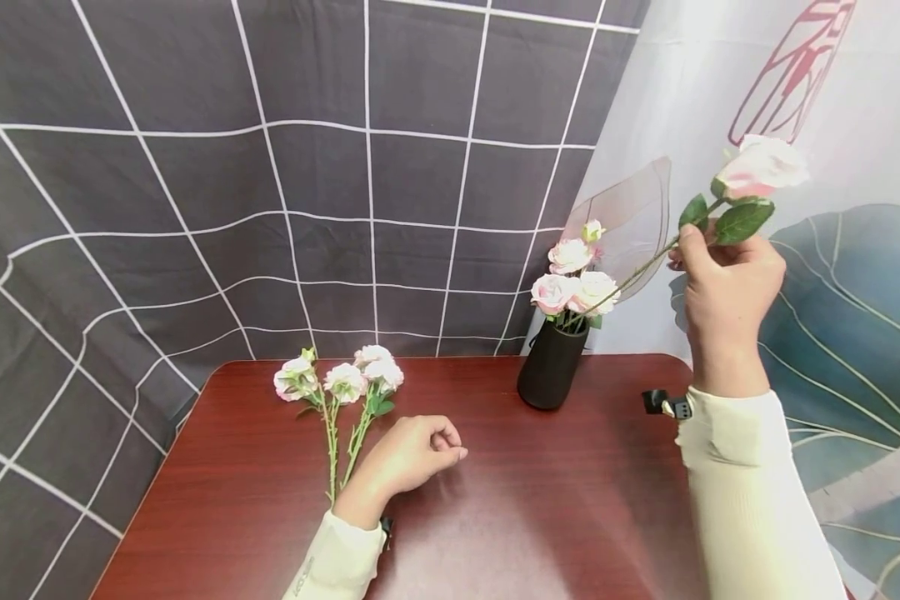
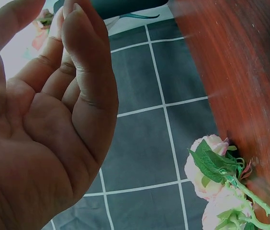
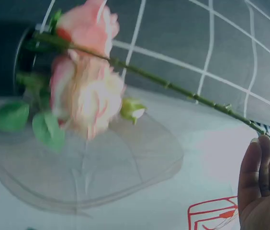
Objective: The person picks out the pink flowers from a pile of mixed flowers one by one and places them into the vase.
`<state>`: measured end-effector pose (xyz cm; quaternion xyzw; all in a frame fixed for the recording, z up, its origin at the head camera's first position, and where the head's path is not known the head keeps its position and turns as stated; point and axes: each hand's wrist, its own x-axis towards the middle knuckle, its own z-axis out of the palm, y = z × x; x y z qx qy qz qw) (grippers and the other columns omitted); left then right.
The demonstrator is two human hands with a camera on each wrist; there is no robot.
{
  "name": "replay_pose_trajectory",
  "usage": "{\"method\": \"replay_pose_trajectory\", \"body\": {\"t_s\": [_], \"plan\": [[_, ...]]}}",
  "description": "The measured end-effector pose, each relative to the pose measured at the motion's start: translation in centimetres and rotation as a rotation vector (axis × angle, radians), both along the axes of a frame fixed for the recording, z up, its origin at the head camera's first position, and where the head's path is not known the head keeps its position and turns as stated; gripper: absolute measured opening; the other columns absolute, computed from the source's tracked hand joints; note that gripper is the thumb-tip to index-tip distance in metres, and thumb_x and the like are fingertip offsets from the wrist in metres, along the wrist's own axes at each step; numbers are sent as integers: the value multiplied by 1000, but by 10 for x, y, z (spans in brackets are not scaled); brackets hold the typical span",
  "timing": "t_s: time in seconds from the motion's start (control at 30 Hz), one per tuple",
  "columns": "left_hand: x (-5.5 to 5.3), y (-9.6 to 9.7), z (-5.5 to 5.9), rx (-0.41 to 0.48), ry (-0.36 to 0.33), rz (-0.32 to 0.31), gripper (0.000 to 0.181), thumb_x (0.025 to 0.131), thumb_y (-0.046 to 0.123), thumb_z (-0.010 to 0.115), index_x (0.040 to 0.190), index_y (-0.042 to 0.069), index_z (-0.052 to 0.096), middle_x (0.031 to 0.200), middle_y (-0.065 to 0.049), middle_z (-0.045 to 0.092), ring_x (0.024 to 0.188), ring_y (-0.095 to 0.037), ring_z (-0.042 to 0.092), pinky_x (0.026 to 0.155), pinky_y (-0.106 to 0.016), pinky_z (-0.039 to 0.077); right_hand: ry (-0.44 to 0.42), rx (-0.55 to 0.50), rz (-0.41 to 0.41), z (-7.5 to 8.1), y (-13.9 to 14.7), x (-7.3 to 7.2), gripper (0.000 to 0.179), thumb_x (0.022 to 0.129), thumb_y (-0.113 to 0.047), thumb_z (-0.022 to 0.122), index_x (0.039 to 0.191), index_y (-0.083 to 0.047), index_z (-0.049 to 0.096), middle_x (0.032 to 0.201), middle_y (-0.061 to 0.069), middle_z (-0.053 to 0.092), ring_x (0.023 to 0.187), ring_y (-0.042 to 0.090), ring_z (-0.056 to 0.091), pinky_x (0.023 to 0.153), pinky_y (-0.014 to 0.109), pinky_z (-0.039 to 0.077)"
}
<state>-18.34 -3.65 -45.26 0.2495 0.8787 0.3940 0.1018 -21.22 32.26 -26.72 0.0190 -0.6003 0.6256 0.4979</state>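
Observation:
High on the right, my right hand (image 1: 735, 287) pinches the upper stem of a pale pink artificial rose (image 1: 763, 168), just below its leaves. The long stem (image 3: 173, 87) slants down to the mouth of a black vase (image 1: 549, 367), its lower end overlapping the vase's opening in the right wrist view. Several pink and white roses (image 1: 572, 283) with a small bud stand in that vase. My left hand (image 1: 405, 457) holds nothing, its fingers loosely curled low over the table. Beside it, several rose stems with pale blooms (image 1: 345, 383) lie on the table, partly hidden by the left wrist.
The red-brown wooden table (image 1: 487, 492) ends at a dark cloth (image 1: 330, 208) with white grid lines. A white curtain (image 1: 645, 117) with printed shapes hangs behind the vase on the right.

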Motion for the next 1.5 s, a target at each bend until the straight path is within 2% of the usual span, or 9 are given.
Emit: {"method": "replay_pose_trajectory", "body": {"t_s": [0.23,0.43,0.53,0.67,0.77,1.0,1.23,1.37,1.5], "plan": [[-1,-2,0,-5,-8,9,14,101,33,84,93,25,76,83,11,71,75,-5,62,71,-26,51,-189,275,-176,-4,-5,-4,11,102,-16,78,93,-22,77,79,-23,71,66,-3,67,69,13,55],[-1,-3,2,-3,-7,18,14,101,33,84,93,25,76,84,11,72,77,-5,63,72,-27,52,-323,452,-244,-36,-19,-12,15,99,-18,76,94,-3,78,71,-42,57,68,-13,57,69,14,45],[-1,-3,2,-7,-4,19,14,101,34,84,93,25,76,84,12,72,77,-4,64,73,-26,52,-354,500,-260,-58,-23,-15,20,97,-17,78,91,2,76,74,-34,56,75,-11,53,75,14,40],[-1,-3,2,-10,-2,26,14,101,34,84,93,26,76,84,12,72,77,-4,64,73,-26,52,-357,568,-246,-85,-28,-20,34,94,-16,81,73,5,63,81,0,54,83,6,49,76,23,33],[-2,-3,2,-8,-8,28,14,101,34,84,93,25,76,83,12,72,76,-4,64,72,-26,52,-359,599,-250,-102,-31,-21,41,93,-14,82,66,3,57,77,15,48,77,21,45,71,29,28],[-3,-4,1,-7,-7,27,14,101,34,83,93,25,76,82,13,72,75,-4,64,71,-26,52,-438,674,-355,-133,-37,-20,25,94,-17,82,75,-3,72,74,19,63,70,37,59,62,42,37],[-4,-6,2,-14,-9,37,14,101,33,84,94,24,76,83,12,72,75,-4,63,71,-26,52,-523,665,-401,-140,-40,-21,29,97,-23,81,73,-9,71,77,15,69,77,42,70,59,54,44],[-7,-13,3,-74,20,117,13,99,31,86,97,21,77,86,8,77,78,-7,68,73,-31,56,-563,656,-391,-138,-41,-19,27,98,-28,80,78,-11,74,81,13,71,80,41,71,61,57,46],[-17,-30,-1,-255,93,325,15,97,29,87,101,18,79,98,-2,85,89,-23,79,79,-48,63,-588,610,-384,-140,-40,-12,29,97,-36,85,95,-9,72,91,13,68,83,31,63,67,49,43]]}}
